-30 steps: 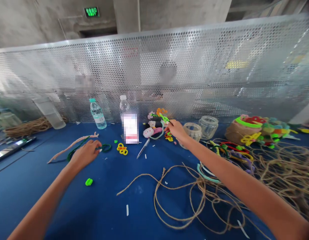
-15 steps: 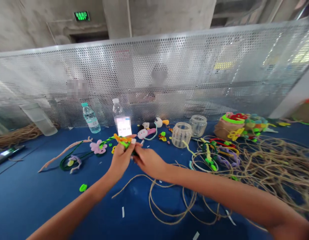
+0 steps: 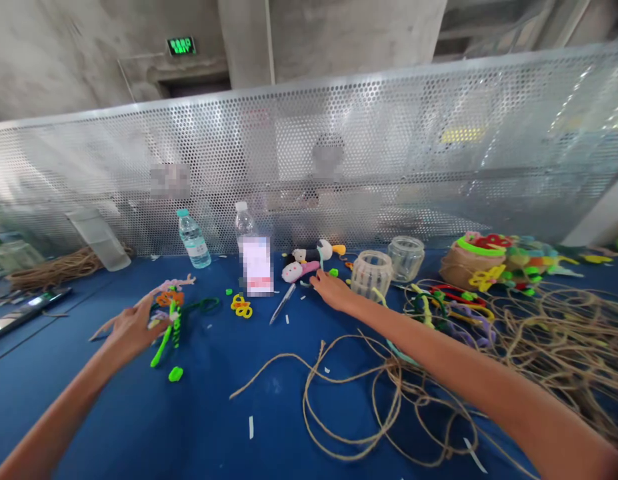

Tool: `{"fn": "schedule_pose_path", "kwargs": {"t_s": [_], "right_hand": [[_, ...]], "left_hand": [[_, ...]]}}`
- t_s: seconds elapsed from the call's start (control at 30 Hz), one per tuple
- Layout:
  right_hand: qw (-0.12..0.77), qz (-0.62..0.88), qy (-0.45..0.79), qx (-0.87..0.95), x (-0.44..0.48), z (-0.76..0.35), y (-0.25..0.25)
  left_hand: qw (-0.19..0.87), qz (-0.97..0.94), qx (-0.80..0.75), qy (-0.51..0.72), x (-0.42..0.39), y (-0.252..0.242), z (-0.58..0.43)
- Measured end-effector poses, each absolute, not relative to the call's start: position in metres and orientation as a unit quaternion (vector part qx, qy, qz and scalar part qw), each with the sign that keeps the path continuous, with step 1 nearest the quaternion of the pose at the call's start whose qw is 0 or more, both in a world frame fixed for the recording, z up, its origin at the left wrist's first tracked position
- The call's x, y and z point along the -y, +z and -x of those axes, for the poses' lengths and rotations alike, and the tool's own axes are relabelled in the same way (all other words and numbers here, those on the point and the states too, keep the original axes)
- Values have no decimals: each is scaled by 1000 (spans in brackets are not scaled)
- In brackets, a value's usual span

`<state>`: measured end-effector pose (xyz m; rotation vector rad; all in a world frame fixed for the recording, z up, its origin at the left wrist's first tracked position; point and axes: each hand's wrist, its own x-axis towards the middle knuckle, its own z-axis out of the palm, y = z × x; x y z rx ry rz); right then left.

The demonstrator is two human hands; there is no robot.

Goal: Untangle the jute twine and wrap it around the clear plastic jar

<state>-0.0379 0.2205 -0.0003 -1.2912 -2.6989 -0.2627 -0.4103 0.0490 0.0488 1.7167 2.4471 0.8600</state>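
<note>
Flower (image 3: 169,298) in orange at left hand (image 3: 130,331), grip unclear
Right hand (image 3: 331,291) near pink toy (image 3: 307,269), whether pinching cannot tell

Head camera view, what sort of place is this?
Probably a craft workspace in a shared building: it shows tangled brown twine, a fuzzy orange flower-like piece with green stems, and a lit green rectangular exit sign.
</note>
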Motion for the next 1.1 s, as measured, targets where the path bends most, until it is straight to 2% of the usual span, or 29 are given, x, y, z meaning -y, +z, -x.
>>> {"fn": "schedule_pose_path", "kwargs": {"t_s": [0.07, 0.13, 0.23, 0.33, 0.43, 0.5, 0.57, 0.73, 0.83, 1.1], "right_hand": [[69, 436, -99, 892, -223, 40, -1], [78, 436, -109, 890, -223, 40, 4], [118, 434, -125, 885, -218, 37, 21], [180, 418, -139, 880, -201, 39, 45], [219, 338, -147, 904, -168, 56, 62], [222, 252, -150, 930, -142, 77, 65], [228, 170, -156, 946, -120, 101, 62], [262, 87, -169, 946, -113, 141, 44], [269, 41, -175, 946, -133, 144, 31], [265, -1, -183, 947, -167, 140, -3]], "left_hand": [[-2, -545, -802, 245, -32, 22, 414], [28, -555, -801, 222, -21, -4, 415], [85, -567, -781, 249, -21, -21, 412], [66, -563, -763, 310, -34, -5, 392], [39, -587, -723, 364, -38, 23, 346], [106, -633, -659, 392, -33, 37, 309], [136, -663, -616, 403, -25, 44, 279], [69, -636, -625, 448, -18, 42, 265], [62, -611, -625, 483, -19, 37, 280], [219, -524, -646, 510, -36, 17, 302]]}}
